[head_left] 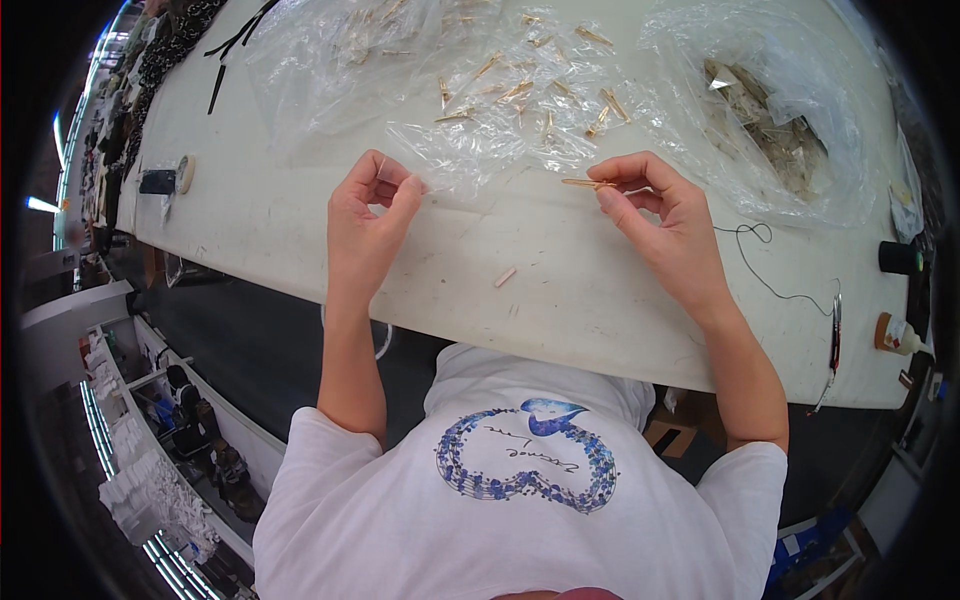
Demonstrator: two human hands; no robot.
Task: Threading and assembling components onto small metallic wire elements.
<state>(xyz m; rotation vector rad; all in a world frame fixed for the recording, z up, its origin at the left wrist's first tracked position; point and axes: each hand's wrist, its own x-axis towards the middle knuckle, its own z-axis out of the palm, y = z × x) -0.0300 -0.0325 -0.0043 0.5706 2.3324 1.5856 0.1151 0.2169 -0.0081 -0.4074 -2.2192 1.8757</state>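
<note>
My right hand (660, 210) pinches a slim gold hair clip (580, 183) between thumb and fingertips, just above the table. My left hand (375, 215) is closed in a pinch at the near edge of a clear plastic bag (450, 160). Whatever lies between its fingertips is too thin and see-through to make out. Beyond both hands, several loose gold hair clips (515, 92) are scattered over crumpled clear plastic. On the table between my forearms lies a small pale strip (505, 277).
An open plastic bag (765, 120) with brownish contents stands at the far right. Dark thread (765, 235), small snips (836, 325), a black spool (900, 258) and a glue bottle (897, 334) lie along the right side. A tape roll (184, 174) sits at the left; black cords (222, 70) lie beyond it.
</note>
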